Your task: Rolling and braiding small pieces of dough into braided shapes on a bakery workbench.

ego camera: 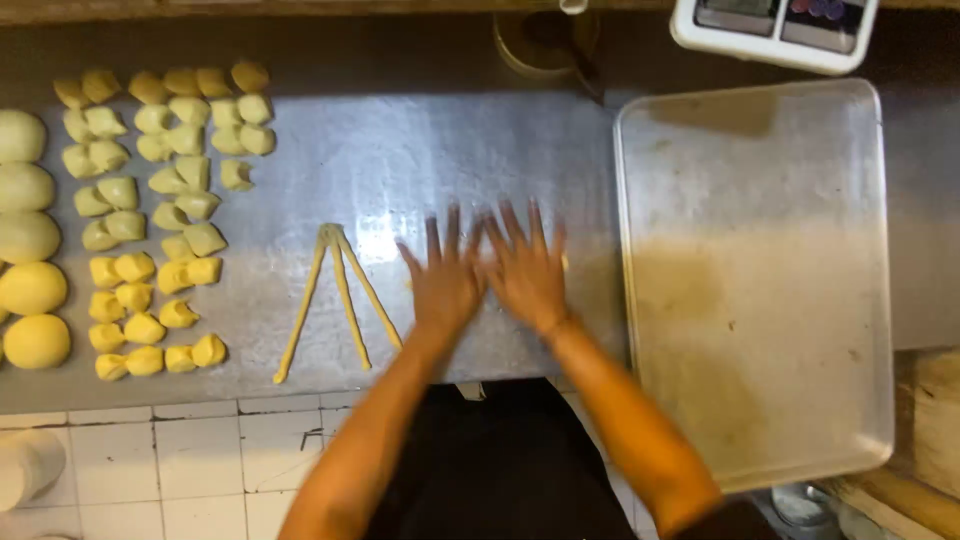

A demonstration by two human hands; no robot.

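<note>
Far to the left of both hands, at the counter's [420,140] left edge, a column of round dough balls [30,290] runs top to bottom, pale at the top and yellower lower down. Just right of them lie rows of small cut dough pieces [160,220], yellow, irregular, close-packed but mostly apart from one another. Between those pieces and the hands lie three thin dough strands [340,300], joined at the top end and fanned apart toward the near edge; the rightmost strand ends near the left wrist.

Left hand [447,280]: palm down, flat on the counter, fingers straight and spread, pointing away from the body. The forearm rises from the lower left at a slant. The grip is apart, closed on nothing.

Right hand [525,272]: palm down, flat, fingers straight and spread, held just beside the left hand with the inner edges touching or nearly so. The forearm comes in from the lower right. The grip is likewise apart. Both hands are motion-blurred. A small sliver of yellow dough [564,262] shows at the right hand's outer edge; how much lies under the palms cannot be told.

Directly right of the right hand sits a large rectangular metal tray [760,300], flour-dusted. Beyond the fingertips, at the back, stand a round container [545,45] and a white scale [775,30].
</note>
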